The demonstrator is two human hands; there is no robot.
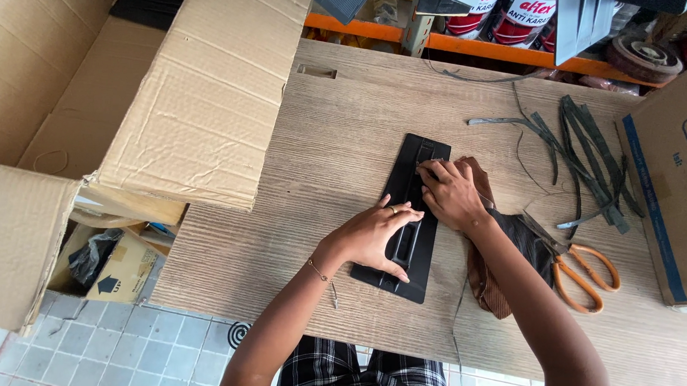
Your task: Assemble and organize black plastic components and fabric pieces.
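A flat black rectangular plastic panel [406, 180] with a long slot lies on the wooden table [322, 161]. My left hand [372, 237] presses flat on its lower half, fingers spread across the slot. My right hand [451, 194] rests on the panel's upper right edge with fingertips bent, pinching something small and thin at the edge; what it is I cannot tell. A dark brown cloth [511, 254] lies under my right forearm.
Orange-handled scissors [579, 273] lie to the right of the cloth. Several dark strips [584, 157] are scattered at the back right. A large open cardboard box [201, 94] overhangs the table's left side, another box [680, 177] stands at the right edge. Cans sit on an orange shelf [473, 44] behind.
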